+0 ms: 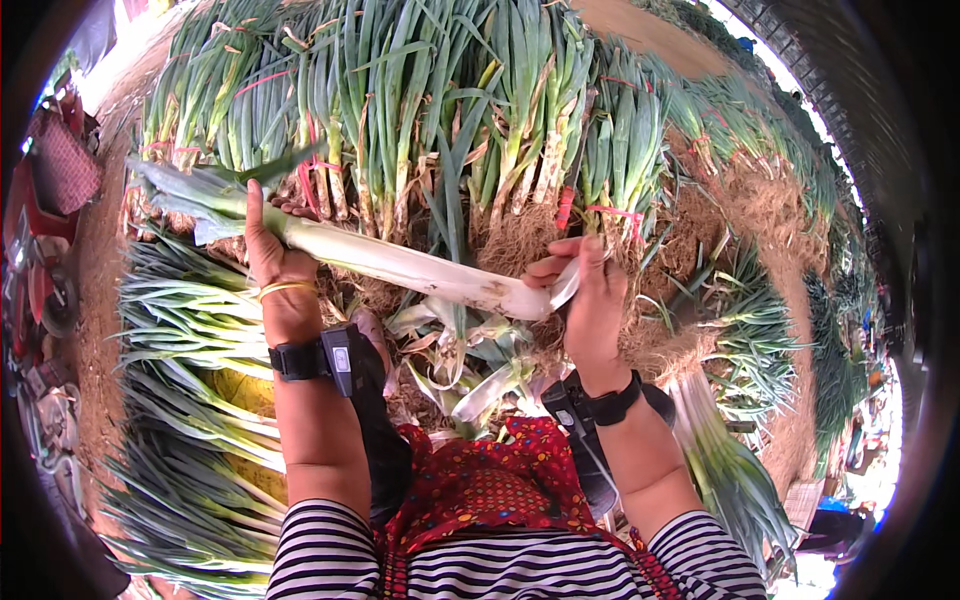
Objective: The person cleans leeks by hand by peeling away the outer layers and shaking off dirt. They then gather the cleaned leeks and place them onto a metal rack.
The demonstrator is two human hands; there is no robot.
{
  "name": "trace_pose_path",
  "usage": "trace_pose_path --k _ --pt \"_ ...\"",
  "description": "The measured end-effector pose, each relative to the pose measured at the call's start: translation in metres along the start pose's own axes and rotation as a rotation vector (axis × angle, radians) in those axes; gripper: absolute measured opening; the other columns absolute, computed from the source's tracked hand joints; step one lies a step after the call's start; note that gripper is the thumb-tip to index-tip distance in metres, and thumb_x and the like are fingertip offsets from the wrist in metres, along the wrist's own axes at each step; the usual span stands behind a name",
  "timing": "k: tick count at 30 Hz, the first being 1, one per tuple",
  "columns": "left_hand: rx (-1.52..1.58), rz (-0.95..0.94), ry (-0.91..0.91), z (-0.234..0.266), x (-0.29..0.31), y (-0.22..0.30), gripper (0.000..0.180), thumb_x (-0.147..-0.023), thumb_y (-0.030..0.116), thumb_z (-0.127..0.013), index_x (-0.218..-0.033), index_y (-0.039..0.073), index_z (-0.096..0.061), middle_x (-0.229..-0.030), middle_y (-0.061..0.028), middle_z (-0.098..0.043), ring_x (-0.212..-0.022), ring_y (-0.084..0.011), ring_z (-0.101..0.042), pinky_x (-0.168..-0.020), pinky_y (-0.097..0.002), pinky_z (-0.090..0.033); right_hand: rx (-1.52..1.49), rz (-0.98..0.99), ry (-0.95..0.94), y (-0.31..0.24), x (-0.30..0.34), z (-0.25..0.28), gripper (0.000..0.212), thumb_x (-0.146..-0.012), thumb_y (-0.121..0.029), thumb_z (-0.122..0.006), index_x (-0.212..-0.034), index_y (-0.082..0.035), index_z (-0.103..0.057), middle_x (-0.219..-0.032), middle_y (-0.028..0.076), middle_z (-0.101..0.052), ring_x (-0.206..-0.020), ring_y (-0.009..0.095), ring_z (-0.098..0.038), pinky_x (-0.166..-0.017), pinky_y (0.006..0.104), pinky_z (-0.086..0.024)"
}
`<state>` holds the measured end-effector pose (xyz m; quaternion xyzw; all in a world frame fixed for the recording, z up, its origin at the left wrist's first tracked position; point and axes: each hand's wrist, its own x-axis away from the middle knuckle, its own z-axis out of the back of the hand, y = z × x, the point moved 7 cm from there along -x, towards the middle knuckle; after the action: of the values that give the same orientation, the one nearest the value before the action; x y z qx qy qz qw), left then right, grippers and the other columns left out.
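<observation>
A thick leek (400,262) lies slantwise across the middle, its green leaves at the upper left and its white base end lower at the right. My left hand (275,250) is wrapped round the stalk near the leaves, thumb pointing up. At the base end, my right hand (592,300) is closed on a loose white strip of outer skin (566,285), which curls away from the stalk. Some right fingers are hidden behind the strip and the leek. Pale peeled leaves (485,390) are heaped on the ground below the stalk.
Upright bundles of leeks (400,110) with tangled roots stand in front, some tied with pink bands. More leeks (190,330) lie stacked at the left, and another bunch (725,460) sits by my right forearm. A red motorbike (40,260) is at the far left.
</observation>
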<state>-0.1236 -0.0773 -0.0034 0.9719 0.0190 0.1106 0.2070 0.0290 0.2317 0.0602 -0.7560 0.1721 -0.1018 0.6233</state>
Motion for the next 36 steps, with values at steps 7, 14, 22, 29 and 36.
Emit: trace_pose_path --k 7,14,22,29,36 --pt "0.297 0.091 -0.291 -0.011 -0.001 0.023 0.016 -0.082 0.014 -0.063 -0.078 0.004 -0.050 -0.066 -0.0003 -0.046 -0.057 -0.0103 -0.045 -0.054 -0.0244 -0.040 -1.026 -0.245 0.037 0.021 -0.016 0.041 0.019 -0.092 -0.020 -0.044 -0.076 -0.010 -0.047 -0.047 -0.006 -0.021 -0.037 0.005 -0.019 -0.040 0.0223 -0.021" --pt "0.323 0.038 -0.404 -0.026 0.011 0.032 0.010 -0.082 0.010 -0.061 -0.079 0.006 -0.052 -0.066 0.0007 -0.045 -0.058 -0.0101 -0.042 -0.056 -0.0245 -0.039 0.951 0.222 -0.043 -0.009 -0.041 0.067 0.056 -0.080 -0.041 -0.058 -0.115 0.001 -0.044 -0.100 0.015 -0.043 -0.093 0.029 -0.040 -0.084 0.0415 -0.031" --pt "0.227 -0.038 -0.375 -0.032 0.022 0.019 0.013 -0.081 0.007 -0.061 -0.078 0.007 -0.048 -0.069 -0.0004 -0.047 -0.059 -0.0104 -0.043 -0.055 -0.0253 -0.039 1.166 0.512 -0.668 -0.007 0.001 -0.072 0.065 -0.083 -0.057 -0.045 -0.120 -0.004 -0.046 -0.107 0.018 -0.056 -0.099 0.034 -0.055 -0.083 0.0395 -0.044" --pt "0.214 -0.046 -0.342 -0.029 0.020 0.019 0.013 -0.080 0.005 -0.061 -0.081 0.007 -0.049 -0.069 0.0000 -0.046 -0.060 -0.0099 -0.043 -0.056 -0.0249 -0.039 0.965 0.393 -0.705 0.012 0.009 -0.076 0.040 -0.091 -0.044 -0.039 -0.103 -0.010 -0.057 -0.079 0.014 -0.062 -0.074 0.032 -0.061 -0.060 0.0405 -0.048" --pt "0.268 -0.037 -0.418 -0.035 0.023 0.017 0.006 -0.083 0.003 -0.056 -0.087 0.003 -0.052 -0.070 -0.0013 -0.044 -0.060 -0.0103 -0.041 -0.057 -0.0245 -0.039 0.962 0.353 -0.641 0.011 0.004 -0.072 0.034 -0.091 -0.036 -0.043 -0.091 -0.007 -0.059 -0.072 0.017 -0.060 -0.068 0.035 -0.059 -0.058 0.0427 -0.046"
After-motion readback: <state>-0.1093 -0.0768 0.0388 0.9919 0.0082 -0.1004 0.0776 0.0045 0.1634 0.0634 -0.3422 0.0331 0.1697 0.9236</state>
